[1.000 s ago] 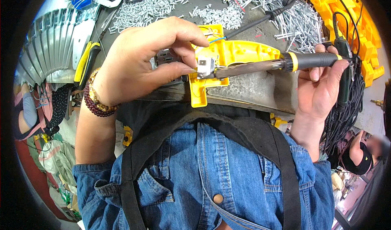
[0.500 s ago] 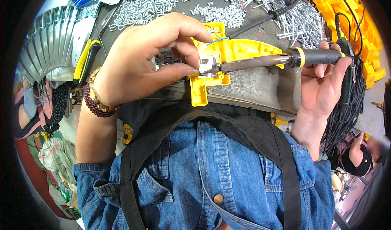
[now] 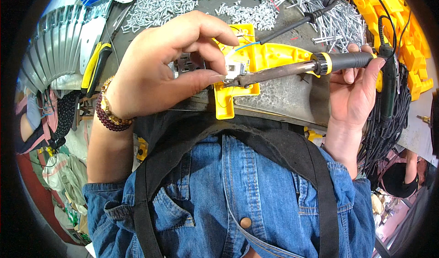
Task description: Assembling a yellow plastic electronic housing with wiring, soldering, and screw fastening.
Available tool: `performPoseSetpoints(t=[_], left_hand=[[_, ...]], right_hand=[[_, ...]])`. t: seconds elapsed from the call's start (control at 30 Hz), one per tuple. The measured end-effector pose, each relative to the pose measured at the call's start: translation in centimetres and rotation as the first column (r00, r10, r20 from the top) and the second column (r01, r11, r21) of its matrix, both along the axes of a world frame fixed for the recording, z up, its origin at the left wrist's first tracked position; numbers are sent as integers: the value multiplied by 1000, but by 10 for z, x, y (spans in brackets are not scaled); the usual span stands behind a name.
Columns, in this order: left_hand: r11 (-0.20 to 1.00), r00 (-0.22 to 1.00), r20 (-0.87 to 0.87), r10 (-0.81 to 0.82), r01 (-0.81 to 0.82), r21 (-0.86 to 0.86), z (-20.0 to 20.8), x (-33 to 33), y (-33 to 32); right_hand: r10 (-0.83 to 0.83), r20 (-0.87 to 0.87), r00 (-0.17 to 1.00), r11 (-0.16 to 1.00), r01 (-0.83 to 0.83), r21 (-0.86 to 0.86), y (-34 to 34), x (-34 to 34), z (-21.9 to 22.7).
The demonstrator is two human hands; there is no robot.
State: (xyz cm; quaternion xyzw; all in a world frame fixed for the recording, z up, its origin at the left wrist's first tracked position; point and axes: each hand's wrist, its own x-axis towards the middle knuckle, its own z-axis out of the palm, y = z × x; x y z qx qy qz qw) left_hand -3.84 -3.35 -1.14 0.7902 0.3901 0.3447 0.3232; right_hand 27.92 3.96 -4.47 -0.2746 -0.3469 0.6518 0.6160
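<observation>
My right hand point(image 3: 353, 91) is closed round the black handle of a soldering iron point(image 3: 340, 62). The iron's dark shaft points left, its tip at the lower edge of a small white-and-metal switch-like part point(image 3: 236, 67). That part sits in a yellow plastic housing half point(image 3: 274, 53) with a blue wire point(image 3: 247, 45) and a black cable point(image 3: 286, 31) running into it. At the part's left side my left hand point(image 3: 169, 61) pinches with thumb and a finger, the index raised above. What lies between those fingertips is too small to make out.
Loose screws point(image 3: 155, 8) and longer ones point(image 3: 338, 27) are heaped at the back. A yellow-black cutter point(image 3: 97, 68) lies left, near stacked metal blades point(image 3: 59, 47). More yellow housings point(image 3: 402, 34) and bundled black cables point(image 3: 388, 102) are on the right.
My right hand and the soldering iron have moved slightly left, with the tip shifting left and a little down along the switch-like part. My left hand is almost where it was.
</observation>
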Motion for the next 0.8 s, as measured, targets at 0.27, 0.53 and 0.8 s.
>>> performPoseSetpoints(t=[0.27,0.53,0.8], left_hand=[[992,993,97,64,-52,-116,-5,2,-3],[989,993,77,86,-76,-126,-8,2,-4],[993,992,92,84,-76,-89,-8,3,-6]], right_hand=[[-13,6,1000,1000,13,11,1,0,1],[70,-148,986,989,-88,-117,16,20,-8],[40,-124,991,990,-56,-126,16,10,-16]])
